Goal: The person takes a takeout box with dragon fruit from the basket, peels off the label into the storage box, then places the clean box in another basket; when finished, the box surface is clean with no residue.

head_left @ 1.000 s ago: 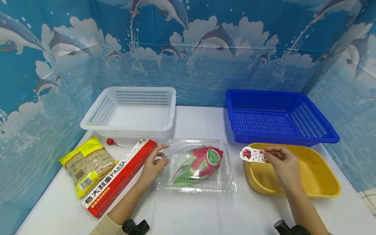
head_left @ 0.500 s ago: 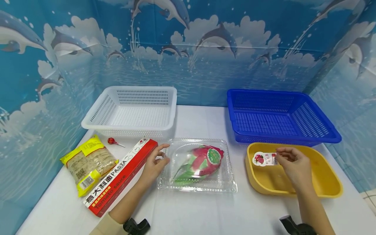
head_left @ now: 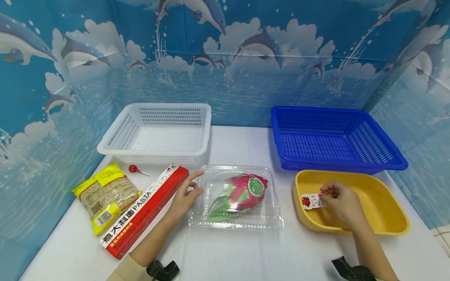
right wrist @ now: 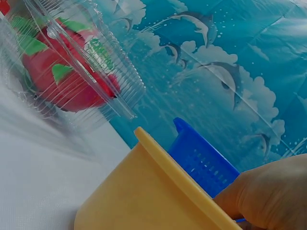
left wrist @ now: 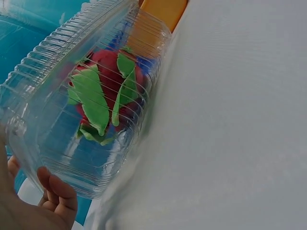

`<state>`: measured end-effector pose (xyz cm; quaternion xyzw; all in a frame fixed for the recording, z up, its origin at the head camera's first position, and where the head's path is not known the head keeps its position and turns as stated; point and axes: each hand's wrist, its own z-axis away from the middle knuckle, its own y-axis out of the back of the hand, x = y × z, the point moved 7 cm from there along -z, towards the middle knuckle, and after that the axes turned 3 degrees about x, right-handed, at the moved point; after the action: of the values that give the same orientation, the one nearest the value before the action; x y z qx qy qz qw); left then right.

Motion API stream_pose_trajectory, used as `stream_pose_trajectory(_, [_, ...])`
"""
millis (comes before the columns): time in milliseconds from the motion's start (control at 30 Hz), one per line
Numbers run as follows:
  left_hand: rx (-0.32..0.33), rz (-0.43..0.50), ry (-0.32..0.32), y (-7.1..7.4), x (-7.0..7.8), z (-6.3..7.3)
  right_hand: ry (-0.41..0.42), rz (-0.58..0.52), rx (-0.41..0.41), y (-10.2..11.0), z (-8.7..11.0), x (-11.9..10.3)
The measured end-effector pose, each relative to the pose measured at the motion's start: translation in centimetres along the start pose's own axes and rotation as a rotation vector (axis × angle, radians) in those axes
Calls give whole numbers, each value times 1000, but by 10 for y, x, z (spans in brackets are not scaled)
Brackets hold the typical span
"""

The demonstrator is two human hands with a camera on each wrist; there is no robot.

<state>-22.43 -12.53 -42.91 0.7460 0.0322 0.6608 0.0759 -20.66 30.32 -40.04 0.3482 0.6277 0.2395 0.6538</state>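
Observation:
My right hand (head_left: 342,205) pinches a small white label card (head_left: 311,201) with a red fruit picture, inside the yellow basin (head_left: 386,203). In the right wrist view the basin wall hides the card. A clear plastic clamshell box (head_left: 275,220) sits mid-table, closed over a pink and green dragon fruit (head_left: 242,191) that bears a round green sticker. My left hand (head_left: 184,197) rests at the box's left edge, thumb and index finger spread apart. Seen from the left wrist, the fingers (left wrist: 62,191) lie loosely bent beside the box's corner.
A red and white pasta box (head_left: 144,210) lies slanted left of my left hand, beside a yellow bag of grain-like food (head_left: 105,195). A red lollipop (head_left: 135,169) lies behind them. A white basket (head_left: 165,156) and a blue basket (head_left: 334,164) stand at the back.
My right hand has carried the label card rightward over the yellow basin, then lowered it inside. The left hand and the clamshell box have stayed in place.

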Motion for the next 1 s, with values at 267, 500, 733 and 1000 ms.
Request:
stream_pose_trajectory(267, [-90, 8, -28, -2, 0, 0, -21, 47, -50, -4, 1, 2])
stream_pose_trajectory(500, [-90, 20, -45, -1, -1, 0, -53, 80, -85, -5, 1, 6])
stream_pose_trajectory(733, [-102, 30, -39, -1, -1, 1, -77, 104, -67, -3, 1, 9])
stream_pose_trajectory(1000, [-123, 53, -74, -3, 1, 2, -105, 99, -34, 0, 3, 9])
